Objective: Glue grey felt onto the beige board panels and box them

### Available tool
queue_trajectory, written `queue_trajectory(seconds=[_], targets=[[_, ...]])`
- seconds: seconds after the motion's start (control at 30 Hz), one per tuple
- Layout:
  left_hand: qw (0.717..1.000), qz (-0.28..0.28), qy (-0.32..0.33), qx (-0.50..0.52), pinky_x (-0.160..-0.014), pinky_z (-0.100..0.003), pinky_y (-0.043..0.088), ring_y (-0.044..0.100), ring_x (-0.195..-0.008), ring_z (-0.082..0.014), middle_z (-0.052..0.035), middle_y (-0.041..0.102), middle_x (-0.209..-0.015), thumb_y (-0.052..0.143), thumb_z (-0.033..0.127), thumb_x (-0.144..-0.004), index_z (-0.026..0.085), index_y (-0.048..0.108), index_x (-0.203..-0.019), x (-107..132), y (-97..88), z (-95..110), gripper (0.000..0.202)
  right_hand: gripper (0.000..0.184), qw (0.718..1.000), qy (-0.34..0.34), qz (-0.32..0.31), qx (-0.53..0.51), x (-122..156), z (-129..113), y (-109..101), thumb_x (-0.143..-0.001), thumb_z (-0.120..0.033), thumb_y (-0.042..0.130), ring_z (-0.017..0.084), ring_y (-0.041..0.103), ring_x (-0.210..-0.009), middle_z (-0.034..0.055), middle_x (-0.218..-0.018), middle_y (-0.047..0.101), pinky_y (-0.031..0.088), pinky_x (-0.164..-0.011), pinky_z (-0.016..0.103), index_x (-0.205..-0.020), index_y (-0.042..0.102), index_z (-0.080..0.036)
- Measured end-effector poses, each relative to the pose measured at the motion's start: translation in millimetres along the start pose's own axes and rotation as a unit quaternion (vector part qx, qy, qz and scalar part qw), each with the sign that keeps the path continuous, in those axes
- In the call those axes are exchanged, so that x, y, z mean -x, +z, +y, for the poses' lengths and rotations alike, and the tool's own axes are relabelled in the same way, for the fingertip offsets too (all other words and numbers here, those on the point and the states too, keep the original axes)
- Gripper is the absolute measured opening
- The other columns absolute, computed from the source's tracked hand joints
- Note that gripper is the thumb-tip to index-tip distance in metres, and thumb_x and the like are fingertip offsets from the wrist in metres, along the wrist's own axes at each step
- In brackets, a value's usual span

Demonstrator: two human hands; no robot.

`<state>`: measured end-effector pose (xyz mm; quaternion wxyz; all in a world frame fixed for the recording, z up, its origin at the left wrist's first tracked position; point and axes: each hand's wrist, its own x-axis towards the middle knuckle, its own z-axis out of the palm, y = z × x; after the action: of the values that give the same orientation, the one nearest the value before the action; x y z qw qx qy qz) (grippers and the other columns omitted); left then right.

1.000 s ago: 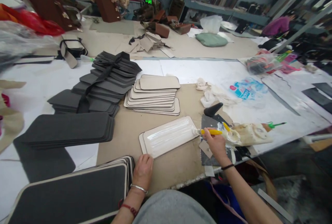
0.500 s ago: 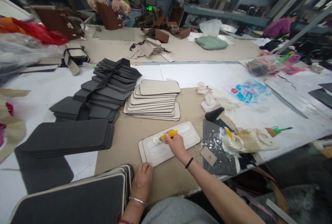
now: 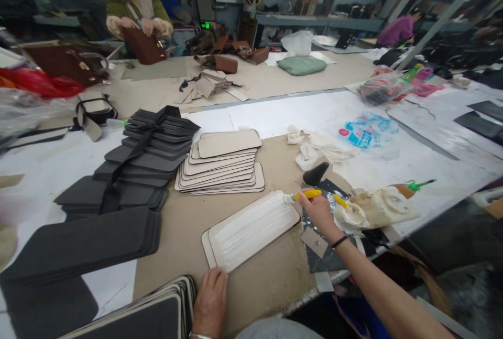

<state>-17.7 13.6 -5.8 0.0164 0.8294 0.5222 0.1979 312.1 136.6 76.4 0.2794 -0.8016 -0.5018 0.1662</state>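
My right hand (image 3: 317, 212) is closed round the yellow handle of a glue brush (image 3: 308, 195). Its whitish bristles touch the upper right end of a beige panel (image 3: 251, 229) with rounded corners and a dark edge. Wet white glue in long streaks covers most of that panel. A second, similar panel (image 3: 206, 247) shows beneath it, offset to the left. At the lower left edge, the bent fingers of my left hand (image 3: 212, 297) press together on the panel; the thumb is hidden. Right of my right hand lies a glue-smeared container (image 3: 377, 210) with another yellow-handled tool (image 3: 340, 200).
Beige panels (image 3: 228, 163) are stacked behind the work. Dark grey panels (image 3: 90, 239) spread along the left, some under a black strap. More dark panels (image 3: 149, 318) lie beside my left hand. A glue-spotted dark board (image 3: 326, 255) lies right. A co-worker (image 3: 137, 19) handles a brown bag.
My right hand has moved the brush right, from the panel's left-middle to its upper right end. More white glue covers the panel. My left hand stays at the lower edge; the camera view has shifted.
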Motion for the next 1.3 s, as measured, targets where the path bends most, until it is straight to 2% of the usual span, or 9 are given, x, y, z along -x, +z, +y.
queue_trajectory(seconds=[0.17,0.3,0.47,0.67,0.73,0.9,1.1,1.2,1.3], targets=[[0.999,0.003,-0.031,0.020,-0.073,-0.028,0.053,0.053,-0.081,-0.0151,-0.0041,0.056,-0.086,0.039,0.008,-0.082,0.018,0.057,-0.085,-5.2,-5.9,5.3,0.021,0.034,0.996,-0.086,-0.029,-0.015,30.6,-19.7,7.0,-0.079,-0.045,0.043,0.020,0.062,-0.074,0.0069,-0.079,0.067,0.044,-0.071,0.030,-0.079,0.062,-0.017],[0.997,-0.025,-0.062,0.026,-0.070,-0.028,0.052,0.053,-0.079,-0.0146,-0.0035,0.056,-0.082,0.040,0.010,-0.083,0.018,0.057,-0.082,-10.8,-12.0,11.4,0.019,0.034,0.988,-0.035,-0.102,-0.113,55.5,-45.5,20.5,-0.077,-0.049,0.046,0.019,0.063,-0.062,0.0037,-0.063,0.065,0.048,-0.064,0.030,-0.078,0.061,-0.018],[0.995,-0.037,-0.089,0.038,-0.069,-0.028,0.051,0.053,-0.079,-0.0148,-0.0038,0.056,-0.083,0.045,0.009,-0.081,0.017,0.057,-0.081,-12.8,-13.7,14.0,0.015,0.037,0.928,0.049,-0.197,-0.312,86.4,-88.8,58.9,-0.070,-0.053,0.055,0.018,0.063,-0.057,0.0031,-0.062,0.064,0.053,-0.058,0.030,-0.077,0.058,-0.016],[0.994,-0.057,-0.089,0.019,-0.066,-0.029,0.050,0.051,-0.077,-0.0161,-0.0034,0.055,-0.079,0.049,0.010,-0.080,0.017,0.057,-0.077,-13.1,-10.3,14.4,0.011,0.037,0.900,0.063,-0.245,-0.354,97.7,-120.9,109.4,-0.069,-0.052,0.055,0.019,0.064,-0.058,0.0030,-0.062,0.065,0.054,-0.058,0.030,-0.077,0.058,-0.016],[0.994,-0.063,-0.091,0.013,-0.066,-0.029,0.049,0.050,-0.075,-0.0165,-0.0032,0.054,-0.077,0.049,0.011,-0.079,0.017,0.057,-0.074,-13.5,-9.4,14.8,0.011,0.036,0.914,0.070,-0.235,-0.324,89.7,-115.4,108.1,-0.069,-0.051,0.054,0.019,0.064,-0.058,0.0035,-0.060,0.065,0.054,-0.057,0.030,-0.075,0.059,-0.016],[0.993,-0.056,-0.100,0.017,-0.066,-0.029,0.047,0.049,-0.075,-0.0163,-0.0026,0.053,-0.075,0.047,0.009,-0.080,0.017,0.057,-0.072,-14.7,-12.4,16.7,0.015,0.036,0.942,0.081,-0.180,-0.271,77.8,-93.9,77.3,-0.070,-0.051,0.053,0.021,0.065,-0.058,0.0036,-0.058,0.065,0.054,-0.060,0.032,-0.076,0.058,-0.017],[0.992,-0.063,-0.107,0.025,-0.064,-0.028,0.047,0.050,-0.073,-0.0163,-0.0026,0.054,-0.076,0.048,0.008,-0.079,0.018,0.057,-0.072,-18.3,-17.6,18.3,0.015,0.042,0.917,0.053,-0.270,-0.288,101.6,-90.1,82.6,-0.070,-0.058,0.050,0.021,0.064,-0.058,0.0050,-0.063,0.067,0.054,-0.055,0.033,-0.075,0.057,-0.017],[0.987,-0.069,-0.137,0.047,-0.067,-0.029,0.048,0.052,-0.076,-0.0163,-0.0029,0.055,-0.076,0.046,0.006,-0.079,0.018,0.058,-0.072,-20.7,-18.9,20.1,0.018,0.047,0.948,0.041,-0.235,-0.212,87.1,-72.0,73.6,-0.072,-0.062,0.044,0.022,0.064,-0.058,0.0061,-0.059,0.066,0.052,-0.058,0.034,-0.073,0.059,-0.017],[0.978,-0.083,-0.172,0.090,-0.074,-0.029,0.049,0.054,-0.082,-0.0154,-0.0034,0.058,-0.084,0.045,0.002,-0.077,0.019,0.059,-0.076,-22.7,-19.9,20.5,0.022,0.049,0.983,0.018,-0.162,-0.084,52.7,-54.0,48.4,-0.073,-0.062,0.036,0.024,0.062,-0.058,0.0078,-0.055,0.064,0.048,-0.060,0.036,-0.066,0.058,-0.019]])
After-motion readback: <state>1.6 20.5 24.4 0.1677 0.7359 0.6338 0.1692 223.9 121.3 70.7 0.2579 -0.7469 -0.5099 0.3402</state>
